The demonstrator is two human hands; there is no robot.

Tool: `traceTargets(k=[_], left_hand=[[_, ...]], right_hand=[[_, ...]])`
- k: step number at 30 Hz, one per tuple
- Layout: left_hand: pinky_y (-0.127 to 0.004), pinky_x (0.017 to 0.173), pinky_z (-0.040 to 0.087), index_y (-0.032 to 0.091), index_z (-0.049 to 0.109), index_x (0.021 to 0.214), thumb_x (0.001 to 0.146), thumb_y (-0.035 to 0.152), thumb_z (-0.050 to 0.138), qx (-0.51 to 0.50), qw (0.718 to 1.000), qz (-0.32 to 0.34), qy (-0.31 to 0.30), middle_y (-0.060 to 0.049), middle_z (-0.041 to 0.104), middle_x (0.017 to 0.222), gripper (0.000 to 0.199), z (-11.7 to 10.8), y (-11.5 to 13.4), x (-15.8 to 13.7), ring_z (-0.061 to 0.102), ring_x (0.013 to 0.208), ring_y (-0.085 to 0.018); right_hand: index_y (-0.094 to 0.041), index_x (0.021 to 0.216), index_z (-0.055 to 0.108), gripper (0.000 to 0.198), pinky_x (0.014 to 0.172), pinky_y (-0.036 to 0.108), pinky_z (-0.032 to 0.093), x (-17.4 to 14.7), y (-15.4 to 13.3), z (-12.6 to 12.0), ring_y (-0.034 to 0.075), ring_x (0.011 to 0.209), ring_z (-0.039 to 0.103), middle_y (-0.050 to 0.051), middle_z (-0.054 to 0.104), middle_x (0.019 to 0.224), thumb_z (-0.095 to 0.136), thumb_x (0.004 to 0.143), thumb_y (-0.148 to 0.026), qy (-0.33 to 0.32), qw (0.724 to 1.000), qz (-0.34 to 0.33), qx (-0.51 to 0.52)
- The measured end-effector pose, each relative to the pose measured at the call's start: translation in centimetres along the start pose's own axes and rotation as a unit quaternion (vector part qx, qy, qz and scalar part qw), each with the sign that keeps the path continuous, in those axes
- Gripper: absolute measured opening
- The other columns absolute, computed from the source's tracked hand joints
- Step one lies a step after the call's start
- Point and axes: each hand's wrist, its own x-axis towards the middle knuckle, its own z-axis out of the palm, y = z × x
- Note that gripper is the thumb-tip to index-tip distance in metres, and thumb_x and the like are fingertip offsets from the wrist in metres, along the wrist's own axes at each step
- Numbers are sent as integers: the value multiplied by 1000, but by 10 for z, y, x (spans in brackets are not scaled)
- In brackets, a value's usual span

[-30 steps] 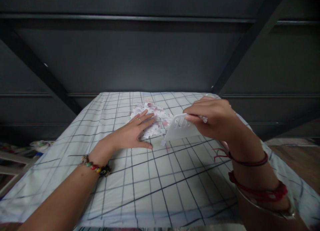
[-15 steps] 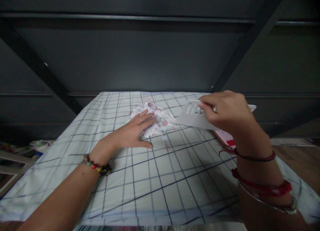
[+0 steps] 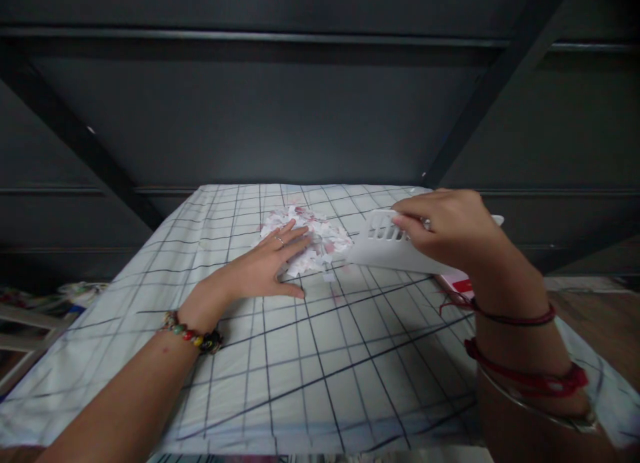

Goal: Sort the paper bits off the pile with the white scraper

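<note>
Small torn scraps of white paper [image 3: 320,243], some with pinkish marks, lie heaped on the checked cloth. My left hand [image 3: 277,259] rests on the left and near side of this pile, palm down with its fingers spread. My right hand [image 3: 443,226] grips a flat white plastic scraper [image 3: 390,253] with a row of slots near its top. The scraper's left end meets the right edge of the pile. Its middle is hidden behind my right hand.
A white cloth with dark grid lines [image 3: 350,369] covers the table. Partly under the scraper lies a pink and red flat object [image 3: 457,283]. Dark panels [image 3: 280,116] stand behind the table. A pale slatted frame [image 3: 30,343] is at the far left.
My right hand has lowered the scraper and moved it slightly left, so its end is now at the pile's edge. My left hand has stayed in place.
</note>
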Motion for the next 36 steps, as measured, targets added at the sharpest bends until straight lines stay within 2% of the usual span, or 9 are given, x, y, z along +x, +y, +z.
traceTargets(k=[13, 19, 27, 33, 36], left_hand=[[-53, 109, 14, 17, 27, 141, 74, 64, 59, -7, 1000, 5, 2, -15, 24, 147, 88, 0, -1, 1, 6, 137, -33], [-53, 109, 14, 19, 26, 141, 74, 66, 58, -17, 1000, 3, 1, -15, 24, 147, 87, -1, 0, 1, 5, 137, -33], [-51, 109, 13, 18, 26, 142, 74, 66, 57, -23, 1000, -5, -5, -15, 23, 148, 88, -2, 2, 1, 7, 137, -33], [-51, 109, 13, 18, 25, 142, 75, 66, 56, -20, 1000, -5, -6, -15, 22, 148, 88, -3, 3, 0, 7, 137, -32], [-51, 109, 14, 18, 25, 142, 75, 66, 56, -23, 1000, -6, -6, -15, 22, 148, 88, -2, 2, 0, 6, 137, -33]], right_hand=[[-19, 69, 62, 27, 64, 30, 38, 5, -10, 2, 18, 67, 58, 3, 64, 67, 38, 82, -22, 13, 1000, -20, 16], [-18, 69, 62, 26, 65, 31, 37, 6, -13, 3, 18, 67, 57, 4, 64, 67, 39, 81, -21, 44, 999, 4, 11], [-18, 68, 61, 26, 61, 30, 35, 6, -12, 4, 17, 64, 56, 4, 64, 66, 39, 81, -22, 21, 1000, 4, 17], [-19, 65, 60, 26, 64, 29, 35, 4, -13, 2, 15, 63, 55, 1, 63, 65, 39, 81, -20, 21, 998, -40, 33], [-19, 65, 60, 28, 63, 29, 34, 4, -14, -1, 15, 62, 54, 1, 63, 63, 38, 82, -20, 43, 997, -47, 35]])
